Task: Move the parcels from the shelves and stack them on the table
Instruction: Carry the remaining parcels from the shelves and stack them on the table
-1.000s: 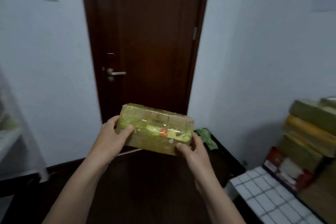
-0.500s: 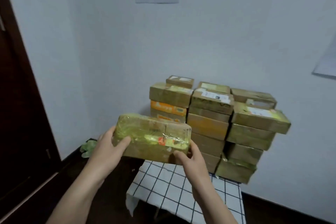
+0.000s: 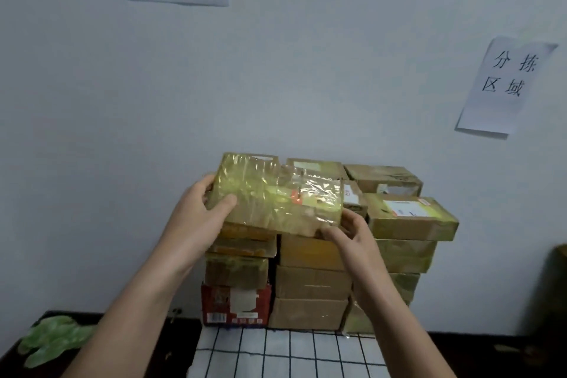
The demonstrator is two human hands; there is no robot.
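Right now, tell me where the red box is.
In the head view the red box sits at the bottom of the stack's left column, on the checked tablecloth, under a tape-wrapped parcel and beside a plain brown box.

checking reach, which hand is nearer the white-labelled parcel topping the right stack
Right. The right hand sits just left of the white-labelled parcel; the left hand grips the far end of the held parcel.

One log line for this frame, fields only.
left hand: grips parcel | right hand: grips parcel | parcel: level with stack top, contact unclear | stack: on table
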